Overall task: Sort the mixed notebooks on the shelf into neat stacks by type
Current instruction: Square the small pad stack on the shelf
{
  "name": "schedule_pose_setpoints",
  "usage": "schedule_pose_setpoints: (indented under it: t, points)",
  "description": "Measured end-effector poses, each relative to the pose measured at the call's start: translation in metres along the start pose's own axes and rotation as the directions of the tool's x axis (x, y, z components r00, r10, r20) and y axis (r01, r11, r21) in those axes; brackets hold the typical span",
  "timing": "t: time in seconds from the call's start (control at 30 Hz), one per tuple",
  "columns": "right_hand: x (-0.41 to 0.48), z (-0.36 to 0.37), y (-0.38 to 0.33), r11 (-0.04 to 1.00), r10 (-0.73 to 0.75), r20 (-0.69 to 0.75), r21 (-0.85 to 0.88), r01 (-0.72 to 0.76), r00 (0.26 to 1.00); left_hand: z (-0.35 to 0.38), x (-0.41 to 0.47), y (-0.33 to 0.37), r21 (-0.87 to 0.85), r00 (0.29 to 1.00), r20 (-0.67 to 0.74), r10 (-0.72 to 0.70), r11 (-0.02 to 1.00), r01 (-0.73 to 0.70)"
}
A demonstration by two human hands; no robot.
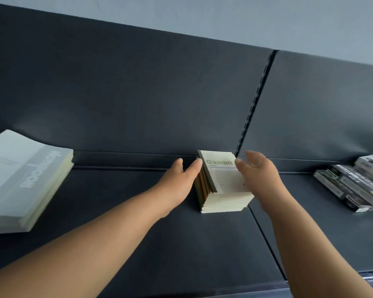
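Your left hand (177,181) lies against the left side of the small Gambit stack (222,181), fingers straight and spread wide, the thumb tip touching the top cover's far left corner. Your right hand (258,177) flanks the right side, fingers loosely bent and pinching nothing, one fingertip at the cover's far right corner; it is slightly blurred. The stack sits on the dark shelf (138,222) near the back panel (138,93), just left of the slotted upright (256,100) and of the seam (265,233) between shelf sections. Its page edges are uneven, the lower books jutting toward you and to the right beyond the top cover. Well apart on the left lies a stack of large notebooks (19,181), its near corner angled toward you; bare shelf runs between it and your left forearm. On the right, past the seam, dark boxes (357,183) lie in a slanted pile, with bare shelf between them and your right hand.
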State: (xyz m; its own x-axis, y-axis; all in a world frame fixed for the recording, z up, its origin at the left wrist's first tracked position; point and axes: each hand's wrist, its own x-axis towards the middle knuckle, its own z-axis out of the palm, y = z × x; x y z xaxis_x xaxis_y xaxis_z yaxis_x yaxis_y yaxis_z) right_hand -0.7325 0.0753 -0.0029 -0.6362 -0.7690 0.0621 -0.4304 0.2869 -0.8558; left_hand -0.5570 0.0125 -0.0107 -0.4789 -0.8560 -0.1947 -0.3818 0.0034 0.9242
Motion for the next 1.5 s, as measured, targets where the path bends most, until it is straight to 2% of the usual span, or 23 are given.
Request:
schedule_pose_setpoints:
  t: [0.1,0.17,0.23,0.43,0.77,0.97,1.23,1.5]
  points:
    - [0.017,-0.01,0.019,0.97,0.2,0.098,0.118,-0.211,0.975,0.024,0.012,-0.002,-0.073,0.996,0.011,-0.094,0.993,0.095]
    - [0.025,-0.009,0.035,0.947,0.244,0.229,0.152,-0.283,0.942,0.035,0.02,-0.004,-0.101,0.991,0.018,-0.134,0.986,0.135]
    - [0.034,-0.004,0.051,0.92,0.225,0.337,0.236,-0.313,0.914,0.043,0.026,-0.004,-0.14,0.99,0.018,-0.141,0.98,0.142]
    - [0.042,0.004,0.062,0.848,0.113,0.497,0.403,-0.344,0.86,0.062,0.034,-0.007,-0.288,0.998,0.032,-0.046,0.956,0.054]
    - [0.037,0.009,0.057,0.856,0.003,0.533,0.437,-0.278,0.846,0.06,0.035,-0.021,-0.345,0.998,0.014,0.061,0.937,-0.053]
    - [0.025,0.037,0.041,0.854,-0.063,0.573,0.455,-0.253,0.817,0.028,0.023,-0.037,-0.346,0.991,-0.026,0.131,0.929,-0.131]
    - [0.001,0.11,0.003,0.844,-0.164,0.625,0.489,-0.22,0.763,-0.052,0.006,-0.066,-0.313,0.992,-0.076,0.097,0.943,-0.116]
    - [-0.017,0.167,-0.03,0.855,-0.166,0.653,0.468,-0.222,0.739,-0.117,-0.001,-0.087,-0.293,0.998,-0.05,0.04,0.955,-0.053]
